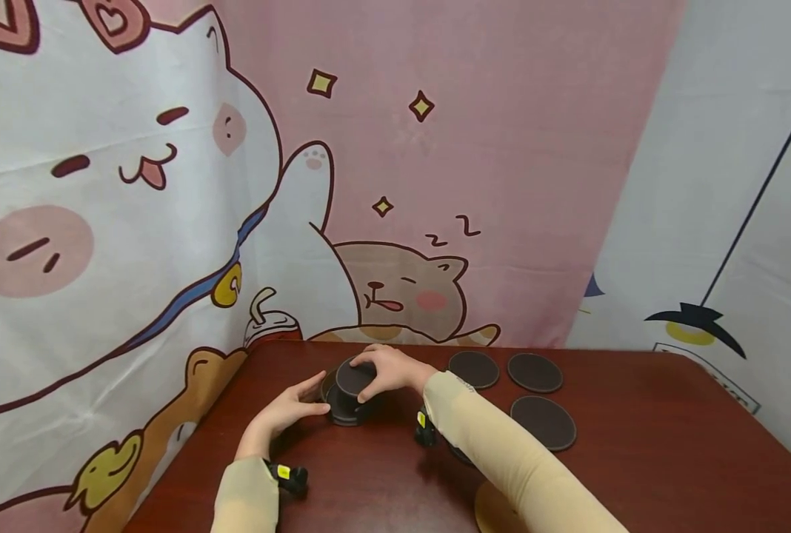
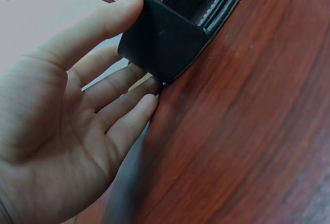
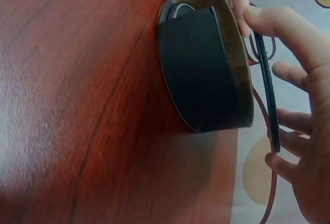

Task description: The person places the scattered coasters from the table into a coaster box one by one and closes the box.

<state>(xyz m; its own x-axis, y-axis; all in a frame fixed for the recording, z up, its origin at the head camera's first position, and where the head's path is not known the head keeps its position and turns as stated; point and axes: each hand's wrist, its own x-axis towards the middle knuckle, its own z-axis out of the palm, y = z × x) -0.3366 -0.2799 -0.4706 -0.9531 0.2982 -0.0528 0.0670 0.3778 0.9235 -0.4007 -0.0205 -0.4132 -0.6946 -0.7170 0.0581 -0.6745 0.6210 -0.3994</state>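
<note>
A round black coaster holder (image 1: 344, 416) with a cut-out in its wall stands on the table, left of the middle. My left hand (image 1: 290, 409) holds it from the left; in the left wrist view the thumb is on the edge of the cut-out and the fingers touch the outer wall (image 2: 162, 41). Just above the holder, my right hand (image 1: 395, 369) pinches a dark round coaster (image 1: 354, 377) by its rim. The right wrist view shows this coaster (image 3: 268, 95) edge-on, close over the holder's open top, with its brown lining (image 3: 234, 54) visible.
Dark round coasters lie flat to the right: one at the back (image 1: 473, 369), another beside it (image 1: 535, 371), a third nearer (image 1: 543, 423). My right sleeve partly covers a tan disc (image 1: 491, 509) and another dark one (image 1: 461, 455). A printed cloth (image 1: 515, 185) hangs behind the table.
</note>
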